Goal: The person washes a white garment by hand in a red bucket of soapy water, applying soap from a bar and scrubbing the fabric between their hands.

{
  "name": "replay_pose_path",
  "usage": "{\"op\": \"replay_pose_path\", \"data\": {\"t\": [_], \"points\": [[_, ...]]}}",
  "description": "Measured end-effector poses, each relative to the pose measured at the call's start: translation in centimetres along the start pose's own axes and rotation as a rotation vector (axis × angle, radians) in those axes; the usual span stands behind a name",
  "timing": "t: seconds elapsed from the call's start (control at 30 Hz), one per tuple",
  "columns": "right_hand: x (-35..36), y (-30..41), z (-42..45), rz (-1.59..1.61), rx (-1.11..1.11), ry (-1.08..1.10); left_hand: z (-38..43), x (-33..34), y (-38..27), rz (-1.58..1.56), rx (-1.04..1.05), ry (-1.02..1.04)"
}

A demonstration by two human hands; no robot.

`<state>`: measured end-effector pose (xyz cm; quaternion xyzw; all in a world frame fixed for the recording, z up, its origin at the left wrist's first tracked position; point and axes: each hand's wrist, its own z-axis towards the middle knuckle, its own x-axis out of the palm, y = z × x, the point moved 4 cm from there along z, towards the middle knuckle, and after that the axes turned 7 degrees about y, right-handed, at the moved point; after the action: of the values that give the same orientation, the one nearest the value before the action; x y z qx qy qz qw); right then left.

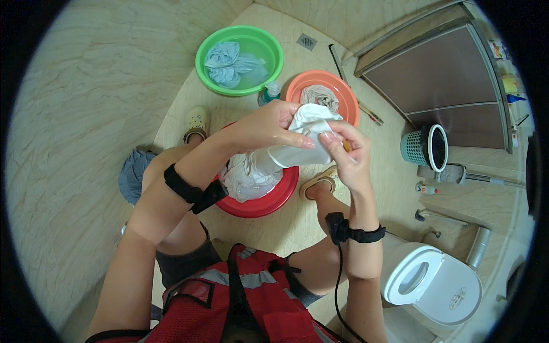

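My left hand [274, 124] has its thumb across the front of a wet white cloth [300, 156], with its fingers partly hidden behind the bunched upper part. At the cloth's right side, my right hand [354, 150] pinches the fabric between thumb and fingers. A small orange-brown object [346, 145] shows between the right fingers; what it is I cannot tell. From my hands the cloth hangs down to the left, over a red basin [274, 208]. More wet white fabric [246, 182] lies in that basin, between my feet.
A green basin [274, 38] holds blue cloth [229, 64] in water. Beside it stands a pump bottle [270, 93]. An orange basin [351, 103] holds a pale cloth [319, 95]. At right are a waste basket [415, 148], a small bottle [426, 188] and a toilet [450, 291].
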<state>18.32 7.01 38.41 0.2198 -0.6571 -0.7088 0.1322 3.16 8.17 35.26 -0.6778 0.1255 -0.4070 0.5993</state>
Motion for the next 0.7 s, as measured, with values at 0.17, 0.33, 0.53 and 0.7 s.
{"op": "replay_pose_path", "data": {"t": [0.17, 0.33, 0.53, 0.7], "points": [[-1.0, -0.7, 0.0, 0.215, 0.145, -0.02, -0.6, -0.7, -0.3, 0.029, -0.118, -0.013], [0.0, -1.8, 0.4, -0.141, -0.05, 0.111, -0.8, -0.7, 0.0, 0.304, 0.017, -0.229], [1.2, -1.8, 1.7, -0.5, -0.033, -0.252, 0.3, -1.6, 2.5, 0.501, 0.205, -0.53], [4.6, -1.3, 2.3, -0.958, -0.242, -0.363, 0.8, 0.2, 6.4, 0.614, 0.307, -0.489]]}}
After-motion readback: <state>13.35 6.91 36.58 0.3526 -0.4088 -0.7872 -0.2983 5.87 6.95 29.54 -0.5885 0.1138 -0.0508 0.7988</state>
